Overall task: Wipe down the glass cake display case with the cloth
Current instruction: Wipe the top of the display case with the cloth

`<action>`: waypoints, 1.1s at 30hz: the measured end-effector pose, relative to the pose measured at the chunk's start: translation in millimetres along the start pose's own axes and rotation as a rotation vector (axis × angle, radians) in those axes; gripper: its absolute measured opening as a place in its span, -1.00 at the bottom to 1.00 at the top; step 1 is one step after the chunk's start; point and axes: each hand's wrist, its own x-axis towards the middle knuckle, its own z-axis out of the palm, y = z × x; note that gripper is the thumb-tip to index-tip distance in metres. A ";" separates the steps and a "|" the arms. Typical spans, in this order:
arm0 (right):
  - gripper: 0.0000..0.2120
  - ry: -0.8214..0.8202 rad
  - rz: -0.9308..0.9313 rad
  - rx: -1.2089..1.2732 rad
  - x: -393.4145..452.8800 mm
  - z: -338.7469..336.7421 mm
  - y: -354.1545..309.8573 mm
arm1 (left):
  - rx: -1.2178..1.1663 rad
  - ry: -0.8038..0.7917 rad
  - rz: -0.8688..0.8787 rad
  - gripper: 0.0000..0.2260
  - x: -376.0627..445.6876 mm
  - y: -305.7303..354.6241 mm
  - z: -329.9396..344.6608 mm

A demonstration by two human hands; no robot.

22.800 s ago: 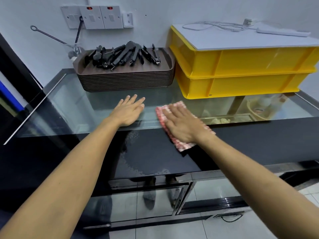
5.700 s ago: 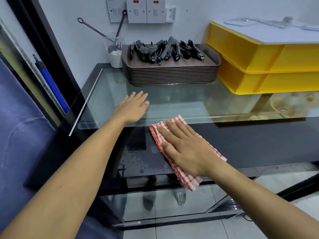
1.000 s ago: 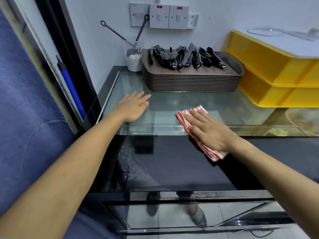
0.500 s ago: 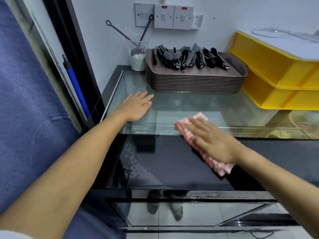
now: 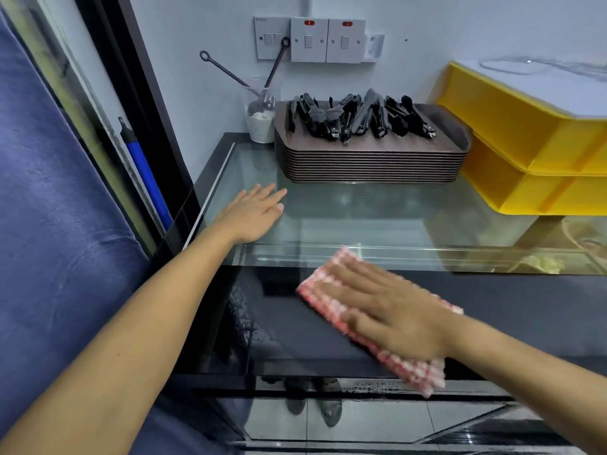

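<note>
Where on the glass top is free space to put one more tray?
Free: the bare strip of glass top between the left hand, the tray stack and the yellow crates. Crowded: the back, with the cup, trays and crates.

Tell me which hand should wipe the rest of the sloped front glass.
Right. The right hand already presses the checked cloth flat on the front glass. The left hand rests bare on the top glass, probably bracing.

Glass display case [image 5: 361, 208]: left hand [image 5: 253, 213] flat on top, 10 o'clock; right hand [image 5: 391, 315] pressing checked cloth [image 5: 328, 277] on front pane, 4 o'clock.
</note>
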 end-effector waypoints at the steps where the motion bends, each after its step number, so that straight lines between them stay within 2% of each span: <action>1: -0.44 0.017 0.062 -0.024 0.2 -3.6 22.9 | 0.002 0.005 -0.001 -0.50 -1.5 0.6 0.3; 5: -0.48 0.113 0.407 -0.029 40.5 -16.1 109.8 | 0.005 0.011 -0.002 -0.49 -3.8 1.9 -0.1; 7: -0.46 0.130 0.538 -0.007 79.2 -20.8 122.0 | 0.009 0.009 0.002 -0.49 -1.6 0.5 -1.7; 9: -0.43 0.122 0.602 0.027 120.2 -21.8 107.2 | -0.020 -0.005 0.025 -0.50 1.4 -4.3 -2.9; 11: -0.42 0.122 0.573 0.049 155.2 -17.2 73.5 | -0.050 -0.023 0.051 -0.51 5.4 -14.2 -5.9; 14: -0.43 0.108 0.416 0.037 172.8 -9.2 15.1 | -0.046 -0.015 0.014 -0.52 11.7 -36.1 -14.5; 18: -0.40 0.071 0.120 0.016 104.0 6.0 -35.1 | -0.017 -0.007 0.013 -0.51 14.9 -49.7 -17.8; 19: -0.39 0.079 0.103 0.033 83.3 6.2 -32.5 | -0.014 -0.004 0.018 -0.51 15.3 -49.8 -17.6; 23: -0.41 0.113 0.339 -0.036 56.0 -7.0 49.7 | 0.012 -0.006 0.008 -0.50 11.3 -47.3 -16.1; 25: -0.45 0.121 0.539 -0.036 75.2 -16.2 84.9 | 0.021 -0.009 0.003 -0.50 9.8 -45.6 -17.2; 27: -0.43 0.127 0.665 -0.005 108.5 -20.0 90.8 | 0.021 -0.012 0.004 -0.50 8.6 -43.3 -17.9; 28: -0.39 0.116 0.665 0.001 126.9 -18.4 83.8 | 0.024 -0.009 0.002 -0.50 7.9 -42.6 -17.7; 30: -0.29 0.128 0.555 -0.013 159.9 -11.5 49.6 | 0.017 -0.004 0.000 -0.50 7.9 -43.5 -18.0; 33: -0.41 0.099 0.319 0.039 161.3 3.0 -29.3 | -0.003 -0.008 0.000 -0.51 7.5 -45.5 -18.4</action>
